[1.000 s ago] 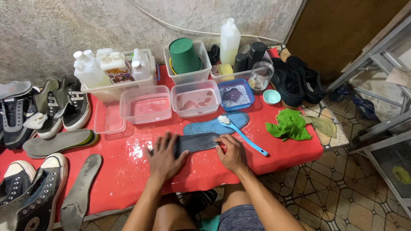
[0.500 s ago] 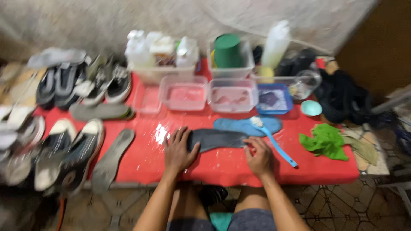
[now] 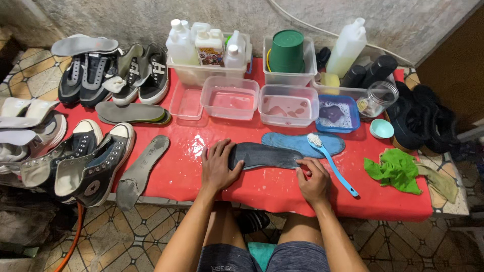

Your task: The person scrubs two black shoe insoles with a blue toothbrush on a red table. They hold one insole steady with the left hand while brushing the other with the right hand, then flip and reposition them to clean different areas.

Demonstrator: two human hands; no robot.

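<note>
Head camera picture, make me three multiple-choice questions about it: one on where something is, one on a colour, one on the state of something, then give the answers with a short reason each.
1. Where does the blue brush lie?
A. In the green bucket
B. Across the blue insole, handle toward the right hand
C. On the floor tiles

2. What colour is the crumpled cloth at the right of the table?
A. Green
B. White
C. Black

3. How does the dark insole lie?
A. Standing upright in a tub
B. Tucked inside a sneaker
C. Flat on the red table, held at both ends

Answers:
1 B: its bristle head rests on the blue insole and the handle runs down past the right hand.
2 A: it is bright green against the red table.
3 C: the left hand presses one end and the right hand touches the other.
</note>
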